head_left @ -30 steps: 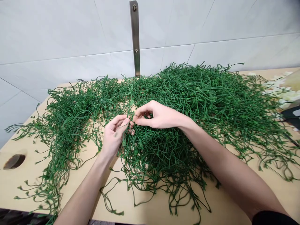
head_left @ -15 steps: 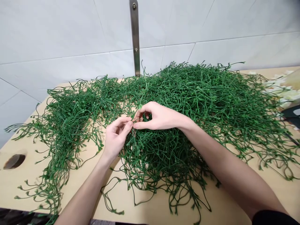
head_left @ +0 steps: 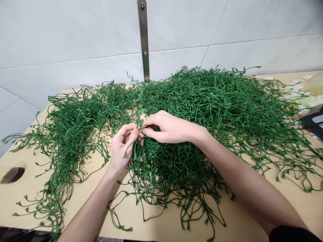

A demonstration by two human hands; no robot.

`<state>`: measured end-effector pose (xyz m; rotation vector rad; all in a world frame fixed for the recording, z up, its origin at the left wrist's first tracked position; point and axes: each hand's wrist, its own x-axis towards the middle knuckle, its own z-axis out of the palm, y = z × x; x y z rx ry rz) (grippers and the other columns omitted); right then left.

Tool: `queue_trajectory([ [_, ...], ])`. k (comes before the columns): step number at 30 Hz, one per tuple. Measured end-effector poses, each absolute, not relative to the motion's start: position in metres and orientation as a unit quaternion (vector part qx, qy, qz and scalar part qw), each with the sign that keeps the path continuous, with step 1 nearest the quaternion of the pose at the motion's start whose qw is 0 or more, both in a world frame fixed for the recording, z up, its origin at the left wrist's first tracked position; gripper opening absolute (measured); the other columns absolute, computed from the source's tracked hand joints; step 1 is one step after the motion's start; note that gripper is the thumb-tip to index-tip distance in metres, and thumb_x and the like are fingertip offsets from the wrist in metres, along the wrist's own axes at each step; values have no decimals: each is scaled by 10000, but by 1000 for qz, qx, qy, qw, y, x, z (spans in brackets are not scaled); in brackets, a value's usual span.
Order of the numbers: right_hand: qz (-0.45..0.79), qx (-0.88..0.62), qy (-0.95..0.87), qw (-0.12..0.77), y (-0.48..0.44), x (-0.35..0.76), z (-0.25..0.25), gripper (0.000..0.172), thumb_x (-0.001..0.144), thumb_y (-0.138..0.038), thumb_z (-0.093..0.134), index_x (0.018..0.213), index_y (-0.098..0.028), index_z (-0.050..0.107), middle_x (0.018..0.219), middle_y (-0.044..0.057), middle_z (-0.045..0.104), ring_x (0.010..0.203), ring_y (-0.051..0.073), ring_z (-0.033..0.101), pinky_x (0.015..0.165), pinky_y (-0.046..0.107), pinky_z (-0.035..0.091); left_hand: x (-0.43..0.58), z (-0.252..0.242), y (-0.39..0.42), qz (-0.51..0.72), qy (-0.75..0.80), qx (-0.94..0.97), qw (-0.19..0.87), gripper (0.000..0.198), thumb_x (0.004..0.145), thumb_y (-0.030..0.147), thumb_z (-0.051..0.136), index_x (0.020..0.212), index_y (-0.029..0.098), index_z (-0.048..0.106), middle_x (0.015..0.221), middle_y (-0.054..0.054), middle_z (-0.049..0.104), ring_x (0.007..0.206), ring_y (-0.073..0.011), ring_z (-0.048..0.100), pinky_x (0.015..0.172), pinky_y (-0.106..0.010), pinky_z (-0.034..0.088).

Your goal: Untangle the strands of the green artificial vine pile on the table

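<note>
A big tangled heap of green plastic stems (head_left: 214, 111) covers most of the light wooden table (head_left: 171, 225). My left hand (head_left: 122, 148) sits at the heap's front middle, fingers pinched on a bunch of stems that hangs down below it. My right hand (head_left: 168, 127) reaches in from the right, its thumb and forefinger pinched on a thin green stem (head_left: 140, 97) right where the two hands meet. The fingertips of both hands touch.
A metal bracket strip (head_left: 143, 40) runs up the white tiled wall behind the heap. A round hole (head_left: 12, 174) is cut into the table at the left. Pale artificial flowers (head_left: 305, 97) and a dark object (head_left: 313, 122) lie at the right edge.
The stem pinched in my right hand has swung from leaning right to leaning left over the heap. Both hands stay together at the same spot.
</note>
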<state>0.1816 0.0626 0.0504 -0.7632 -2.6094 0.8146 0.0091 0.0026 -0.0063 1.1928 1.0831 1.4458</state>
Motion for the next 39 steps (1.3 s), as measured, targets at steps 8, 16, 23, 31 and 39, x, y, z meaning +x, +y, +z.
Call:
queue_trajectory([
  [8, 11, -284, -947, 150, 59, 174, 42, 289, 873, -252, 432, 699, -136, 630, 694, 89, 637, 741, 200, 492, 782, 375, 291, 11, -8, 3, 564, 443, 500, 485, 225, 800, 356, 741, 847, 167, 630, 644, 11, 662, 560, -111, 622, 561, -218, 466],
  [16, 42, -242, -945, 216, 64, 175, 36, 240, 767, -222, 471, 570, -169, 597, 557, 33, 581, 591, 150, 377, 672, 329, 248, 12, -5, 3, 540, 405, 444, 590, 284, 741, 362, 795, 846, 166, 618, 591, 36, 596, 518, -102, 587, 532, -225, 486],
  [23, 43, -223, -950, 213, 67, 176, 34, 231, 760, -196, 469, 559, -165, 579, 559, 38, 597, 570, 144, 420, 653, 321, 246, 12, -6, 4, 545, 376, 402, 633, 287, 722, 327, 815, 749, 150, 590, 589, 29, 590, 530, -94, 569, 528, -231, 503],
  [31, 25, -209, -963, 167, 67, 175, 36, 240, 845, -140, 437, 722, -146, 644, 723, 79, 644, 677, 175, 490, 681, 318, 274, 11, -4, 7, 548, 368, 370, 654, 336, 672, 338, 852, 671, 139, 581, 560, 3, 612, 505, -84, 524, 513, -234, 474],
  [39, -3, -222, -958, 184, 81, 189, 35, 272, 840, -35, 416, 879, -136, 666, 880, 90, 726, 948, 235, 519, 832, 360, 307, 5, -5, 7, 559, 407, 383, 612, 272, 731, 342, 804, 751, 140, 623, 622, -2, 629, 543, -97, 578, 544, -230, 494],
])
